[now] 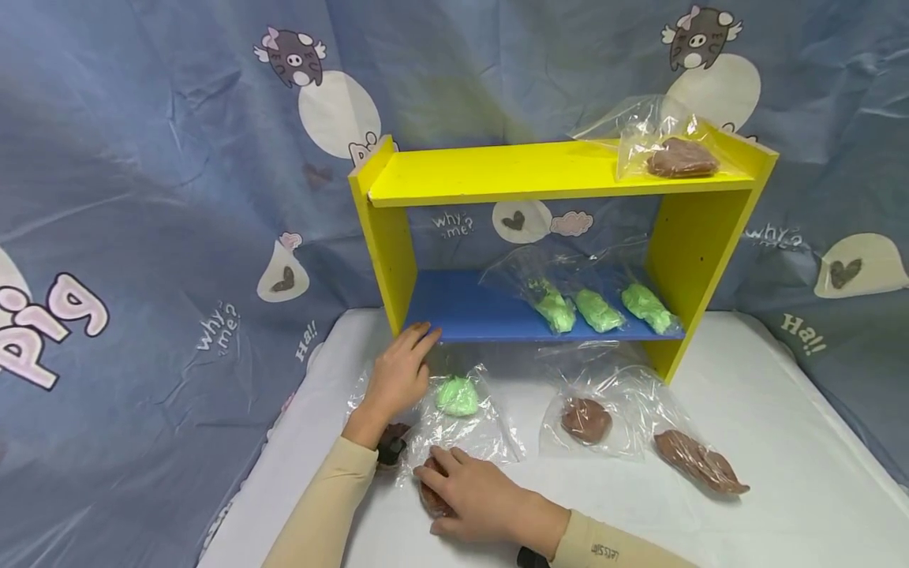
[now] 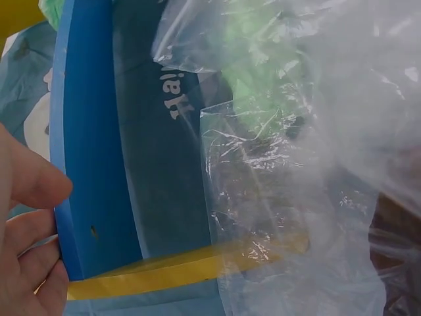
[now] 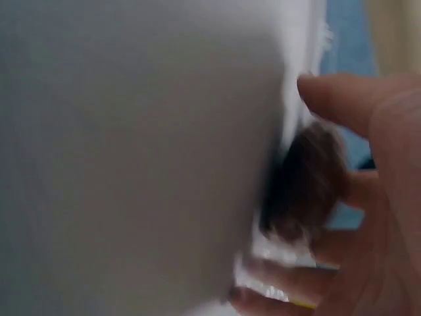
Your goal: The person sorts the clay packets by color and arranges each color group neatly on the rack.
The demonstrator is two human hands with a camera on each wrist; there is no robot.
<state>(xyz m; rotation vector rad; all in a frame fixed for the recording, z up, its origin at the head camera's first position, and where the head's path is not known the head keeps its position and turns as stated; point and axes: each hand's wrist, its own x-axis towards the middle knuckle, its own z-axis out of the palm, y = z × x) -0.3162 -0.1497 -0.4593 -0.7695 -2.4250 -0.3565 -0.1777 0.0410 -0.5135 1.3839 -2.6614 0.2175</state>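
My left hand (image 1: 399, 375) is at the front left corner of the blue shelf board (image 1: 461, 304). In the left wrist view its fingers (image 2: 39, 260) rest at the board's front edge, the tips partly hidden behind it. My right hand (image 1: 483, 493) grips a brown dough-like lump (image 1: 433, 493) low on the table, thumb on one side and fingers on the other; the right wrist view is blurred. Just beyond lies a light green lump (image 1: 457, 397) in a clear bag. Another brown lump (image 1: 392, 439) is partly hidden under my left wrist.
Several bagged green lumps (image 1: 599, 310) lie on the blue board's right half. One bagged brown lump (image 1: 683, 158) sits on the yellow top shelf (image 1: 497, 170). Two more bagged brown lumps, a round one (image 1: 586, 420) and a long one (image 1: 699, 461), lie on the white table (image 1: 604, 513) at right.
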